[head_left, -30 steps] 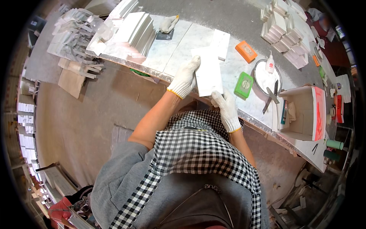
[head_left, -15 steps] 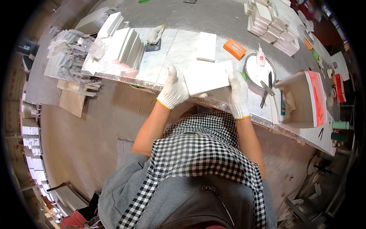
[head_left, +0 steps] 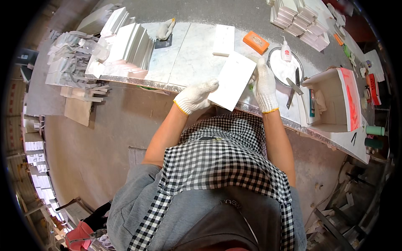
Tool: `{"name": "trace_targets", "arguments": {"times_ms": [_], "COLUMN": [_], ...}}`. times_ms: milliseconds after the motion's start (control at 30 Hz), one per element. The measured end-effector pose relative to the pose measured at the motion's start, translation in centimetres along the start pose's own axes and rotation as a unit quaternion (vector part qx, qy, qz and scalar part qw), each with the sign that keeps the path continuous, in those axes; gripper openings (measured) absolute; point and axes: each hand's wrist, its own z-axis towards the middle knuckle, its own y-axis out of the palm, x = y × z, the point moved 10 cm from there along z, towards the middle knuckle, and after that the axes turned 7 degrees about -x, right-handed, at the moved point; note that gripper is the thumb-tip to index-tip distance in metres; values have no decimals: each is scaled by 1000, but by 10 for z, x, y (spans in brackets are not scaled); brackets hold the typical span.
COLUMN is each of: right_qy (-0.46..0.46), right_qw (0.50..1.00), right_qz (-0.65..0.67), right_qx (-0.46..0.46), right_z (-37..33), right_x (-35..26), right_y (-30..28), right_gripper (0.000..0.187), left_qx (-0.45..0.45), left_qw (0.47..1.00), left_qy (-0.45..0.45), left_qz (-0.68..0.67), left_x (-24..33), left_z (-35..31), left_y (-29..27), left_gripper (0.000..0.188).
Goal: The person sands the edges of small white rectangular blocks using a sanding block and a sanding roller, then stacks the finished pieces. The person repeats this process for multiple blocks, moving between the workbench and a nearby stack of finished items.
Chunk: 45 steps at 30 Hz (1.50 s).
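Observation:
A white rectangular tile (head_left: 233,82) is held tilted over the front edge of the bench, its face toward me. My left hand (head_left: 196,97), in a white knitted glove with a yellow cuff, grips its lower left side, thumb along the edge and the other fingers partly hidden. My right hand (head_left: 265,88), gloved alike, is closed at the tile's upper right edge, some fingertips out of sight. Just beyond lies another white tile (head_left: 224,39) flat on the marble-look top. An orange box (head_left: 256,42) sits to its right.
Stacked white tiles (head_left: 130,46) stand at left, more stacks (head_left: 295,21) at far right. A glove (head_left: 165,29) rests on a dark block. Right of my hands are a round pan (head_left: 274,69) of white material, a squeeze bottle (head_left: 286,53), a putty knife (head_left: 294,86) and an open carton (head_left: 333,104).
The tile has turned from lying nearly crosswise to standing steeply on a slant. My left hand's thumb has come down onto its edge; my right hand has shifted slightly up along it.

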Motion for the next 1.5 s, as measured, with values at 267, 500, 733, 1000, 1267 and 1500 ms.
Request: {"name": "trace_targets", "arguments": {"times_ms": [267,500,733,1000,1267,1500], "right_qy": [7,2,-79,-116,26,86], "right_qw": [990,990,994,990,994,990], "right_qz": [142,137,0,-74,98,-64], "right_qx": [19,-25,-71,-14,-47,-92], "right_z": [-16,-20,-24,-24,-15,-33], "right_x": [-7,-10,-35,-33,19,55], "right_y": [22,30,47,35,44,62], "right_gripper": [80,77,53,36,40,42], "left_qx": [31,9,-52,25,163,371], "left_qw": [999,996,994,978,894,747], "left_qy": [11,18,59,49,146,242], "left_qz": [32,81,82,203,390,495], "left_x": [8,7,11,19,113,284], "left_z": [-2,4,7,-1,-50,-149], "left_y": [-3,-20,-15,-24,13,-35], "left_gripper": [44,45,50,42,32,25]}}
